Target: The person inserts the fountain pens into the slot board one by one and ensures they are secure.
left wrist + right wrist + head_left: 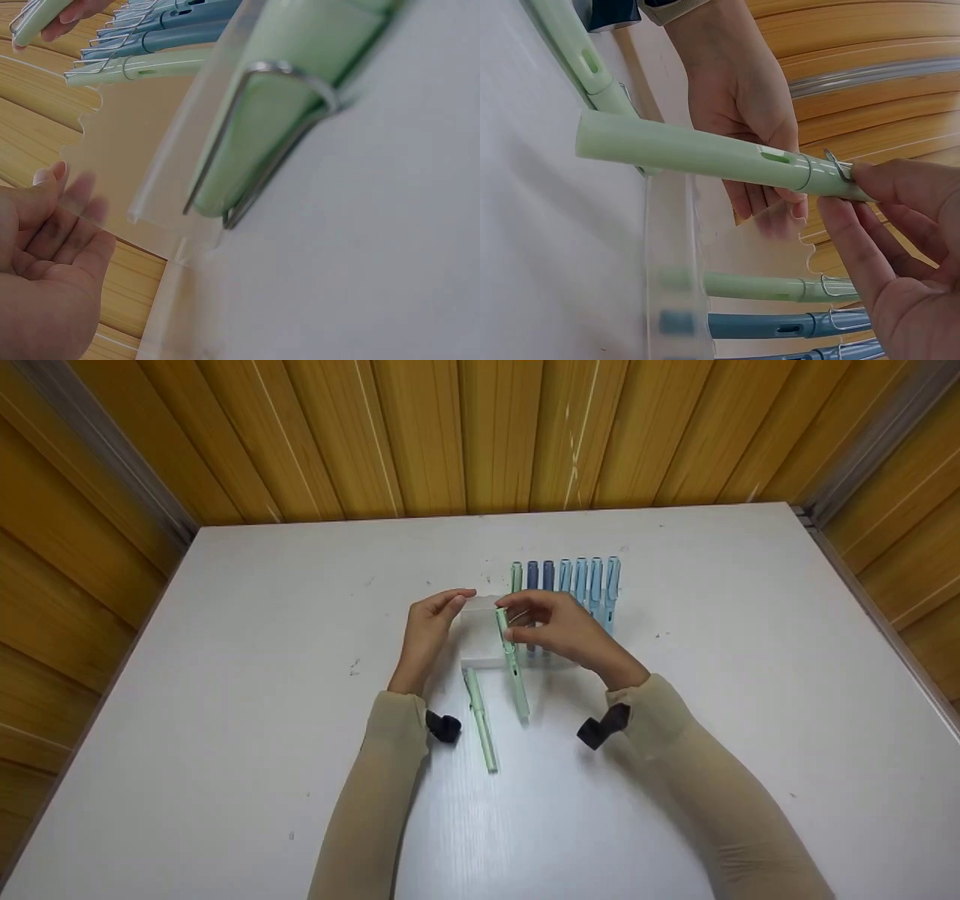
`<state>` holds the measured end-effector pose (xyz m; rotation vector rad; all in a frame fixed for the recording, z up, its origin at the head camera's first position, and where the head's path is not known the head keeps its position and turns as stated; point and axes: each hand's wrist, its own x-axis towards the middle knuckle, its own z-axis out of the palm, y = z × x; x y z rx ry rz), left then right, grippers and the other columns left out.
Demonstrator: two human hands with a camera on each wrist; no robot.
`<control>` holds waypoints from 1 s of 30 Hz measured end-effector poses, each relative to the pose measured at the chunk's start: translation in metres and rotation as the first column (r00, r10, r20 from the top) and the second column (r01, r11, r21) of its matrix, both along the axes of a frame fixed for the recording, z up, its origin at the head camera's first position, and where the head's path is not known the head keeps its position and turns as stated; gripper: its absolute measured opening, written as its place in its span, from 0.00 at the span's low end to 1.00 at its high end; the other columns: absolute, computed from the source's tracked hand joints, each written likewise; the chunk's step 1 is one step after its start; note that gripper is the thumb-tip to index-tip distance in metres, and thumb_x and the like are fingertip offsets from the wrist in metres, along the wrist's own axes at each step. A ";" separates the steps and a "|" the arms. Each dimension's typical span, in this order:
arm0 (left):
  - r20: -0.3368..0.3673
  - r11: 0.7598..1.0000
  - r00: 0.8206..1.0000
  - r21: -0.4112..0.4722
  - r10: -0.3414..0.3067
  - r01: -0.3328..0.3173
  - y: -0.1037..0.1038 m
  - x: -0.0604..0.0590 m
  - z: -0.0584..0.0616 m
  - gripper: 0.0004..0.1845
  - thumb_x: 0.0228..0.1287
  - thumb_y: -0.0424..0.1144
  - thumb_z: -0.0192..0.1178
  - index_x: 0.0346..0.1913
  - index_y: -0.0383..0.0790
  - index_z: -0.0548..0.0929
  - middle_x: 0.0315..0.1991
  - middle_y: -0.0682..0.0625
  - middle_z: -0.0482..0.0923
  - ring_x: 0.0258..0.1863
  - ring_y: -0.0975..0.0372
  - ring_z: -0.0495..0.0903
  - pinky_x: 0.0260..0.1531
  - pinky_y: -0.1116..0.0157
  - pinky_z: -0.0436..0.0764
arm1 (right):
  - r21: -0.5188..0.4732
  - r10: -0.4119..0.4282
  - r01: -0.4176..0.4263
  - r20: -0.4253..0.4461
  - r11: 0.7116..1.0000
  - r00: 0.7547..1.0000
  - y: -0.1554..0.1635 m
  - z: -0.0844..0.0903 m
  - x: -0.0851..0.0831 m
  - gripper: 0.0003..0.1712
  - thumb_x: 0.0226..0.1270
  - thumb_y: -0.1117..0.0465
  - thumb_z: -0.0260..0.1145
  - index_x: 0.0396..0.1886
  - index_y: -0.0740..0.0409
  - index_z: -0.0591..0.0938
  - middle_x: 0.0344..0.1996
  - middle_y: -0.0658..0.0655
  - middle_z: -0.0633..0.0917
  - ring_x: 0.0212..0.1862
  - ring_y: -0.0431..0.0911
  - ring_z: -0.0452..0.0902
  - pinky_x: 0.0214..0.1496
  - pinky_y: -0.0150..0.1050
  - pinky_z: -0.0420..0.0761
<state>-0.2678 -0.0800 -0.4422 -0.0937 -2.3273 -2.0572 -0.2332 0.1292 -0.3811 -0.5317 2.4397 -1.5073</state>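
Note:
My right hand (564, 631) pinches a light green pen (517, 684) near its clip end, between thumb and fingers. The pen slants over the front of a translucent plastic pen stand (481, 637). At the stand's left side, my left hand (52, 262) holds the notched edge of its clear panel (135, 139) between thumb and fingers. Another light green pen (482, 724) lies on the table in front of the stand, its clip end towards it. In the stand sit a green pen (757, 286), two dark blue pens (761, 325) and several light blue pens (596, 577).
A white table (262, 660) extends around the stand. Ribbed yellow wood-look panels (495, 435) rise behind it and along the sides. Black wrist cameras, on the left (444, 727) and on the right (604, 726), project inward from the sleeves.

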 end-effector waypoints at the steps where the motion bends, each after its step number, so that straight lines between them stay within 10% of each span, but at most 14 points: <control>1: 0.002 1.000 1.000 0.002 0.000 0.000 0.000 0.000 0.000 0.15 0.69 0.44 0.56 0.50 0.40 0.85 0.55 0.48 0.82 0.61 0.60 0.75 0.65 0.58 0.70 | -0.005 -0.005 0.005 -0.003 1.000 1.000 0.000 0.001 0.000 0.23 0.60 0.60 0.70 0.56 0.50 0.80 0.48 0.54 0.83 0.49 0.46 0.81 0.50 0.40 0.82; 30: -0.022 1.000 1.000 0.002 0.010 -0.010 0.000 0.002 0.000 0.15 0.68 0.44 0.59 0.50 0.39 0.85 0.53 0.47 0.83 0.59 0.60 0.77 0.62 0.60 0.73 | -0.151 -0.217 0.193 -0.163 0.970 0.963 -0.002 0.009 -0.013 0.22 0.63 0.63 0.68 0.57 0.53 0.79 0.49 0.54 0.82 0.50 0.44 0.81 0.54 0.37 0.80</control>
